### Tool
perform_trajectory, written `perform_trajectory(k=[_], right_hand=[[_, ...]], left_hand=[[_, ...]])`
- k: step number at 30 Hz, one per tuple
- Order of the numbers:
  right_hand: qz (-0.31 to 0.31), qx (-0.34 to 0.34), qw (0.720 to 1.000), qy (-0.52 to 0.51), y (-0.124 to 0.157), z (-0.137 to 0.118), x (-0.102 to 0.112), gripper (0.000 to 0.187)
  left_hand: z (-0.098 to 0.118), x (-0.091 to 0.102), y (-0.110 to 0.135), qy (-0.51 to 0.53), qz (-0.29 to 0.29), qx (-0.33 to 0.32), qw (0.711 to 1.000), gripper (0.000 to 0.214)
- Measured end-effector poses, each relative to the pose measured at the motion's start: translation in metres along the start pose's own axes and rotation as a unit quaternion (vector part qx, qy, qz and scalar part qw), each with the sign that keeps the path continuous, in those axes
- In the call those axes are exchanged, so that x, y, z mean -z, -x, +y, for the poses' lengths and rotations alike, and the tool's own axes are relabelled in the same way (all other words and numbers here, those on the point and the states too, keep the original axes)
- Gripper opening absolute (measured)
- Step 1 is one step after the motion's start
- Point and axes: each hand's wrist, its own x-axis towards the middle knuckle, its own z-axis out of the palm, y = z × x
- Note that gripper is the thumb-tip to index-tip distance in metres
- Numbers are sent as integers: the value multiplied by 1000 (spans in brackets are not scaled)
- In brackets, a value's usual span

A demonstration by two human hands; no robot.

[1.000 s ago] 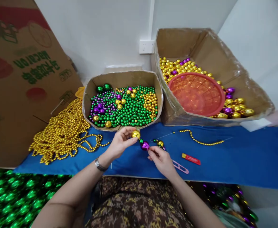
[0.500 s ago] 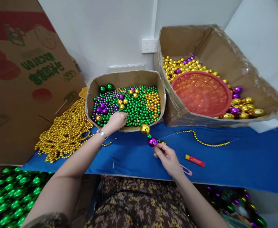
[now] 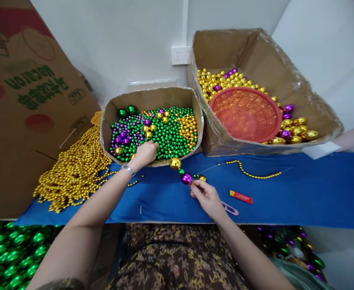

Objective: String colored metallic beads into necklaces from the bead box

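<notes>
My left hand (image 3: 147,153) reaches over the near edge of a small cardboard box (image 3: 152,96) holding green, purple and gold beads (image 3: 170,135). Its fingers are curled closed just above the green beads, and whatever they hold is hidden. My right hand (image 3: 207,198) pinches a strand of beads in front of that box. On the strand are a large gold bead (image 3: 174,163), a small green one and a large purple bead (image 3: 186,178), which lies right by my fingertips. From there a thin string runs right to a row of small gold beads (image 3: 251,174) on the blue cloth.
Gold bead strands (image 3: 74,167) are heaped at left beside a tall carton (image 3: 10,133). A larger box (image 3: 225,44) at right holds gold and purple beads and a red basket (image 3: 246,114). A red-and-yellow lighter-like object (image 3: 241,197) and pink clip (image 3: 230,208) lie near my right hand.
The view has shifted, so most things sit further left in the picture. Both hands keep nearly the same places relative to the box and the strand.
</notes>
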Motion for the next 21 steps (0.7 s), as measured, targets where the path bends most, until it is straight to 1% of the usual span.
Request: perform_trajectory(k=[2,4,5,6,7,9,11,14,17,21], right_hand=[[1,1,1000,0,1,0,0,30],[6,1,1000,5,1,1,1,32],[10,2,1000,8,1,1,2,33],[13,4,1000,13,2,2,2,35],[13,5,1000,18,2,2,3,36],[11,8,1000,23,2,3,4,39],[9,9,1000,22,2,3,3,40],[12,5,1000,19,1,4,2,41],[10,1,1000,27,-1,2,1,39],[5,1,999,38,-3,0,0,36]], left_hand=[[0,0,1,74,10,-23,997,27],[-3,3,0,181,33,-44,982,26],[-8,6,-1,220,50,-42,973,26],[-14,9,-2,237,71,-27,968,26],[-22,12,-4,230,92,2,969,26],[-43,19,-9,177,115,71,975,25],[-64,24,-15,126,111,121,978,26],[-86,23,-26,107,85,143,980,23],[-93,15,-39,108,64,152,980,20],[-90,4,-57,130,54,171,975,18]])
